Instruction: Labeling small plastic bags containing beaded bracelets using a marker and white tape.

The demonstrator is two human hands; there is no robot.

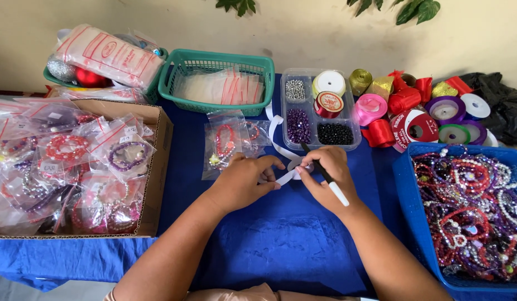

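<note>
Holding a short piece of white ribbon between both hands, the person works over the blue tablecloth. The left hand pinches one end of the piece with closed fingers, and the right hand pinches the other end while it also keeps a black-and-white pen between its fingers. The hands are close together, joined only by the ribbon. A longer white ribbon strip curls from here toward the clear bead tray.

As I judge it, much is done: the cardboard box at the left is full of bagged bracelets, and two more bagged bracelets lie just behind the left hand. Much also remains, because the blue bin at the right holds a big heap of loose bracelets, too many to count.

Counts: two green baskets, the nearer one with empty zip bags; one bead tray with three compartments of beads visible and two spools inside; about a dozen ribbon rolls beside it; one pen.
</note>
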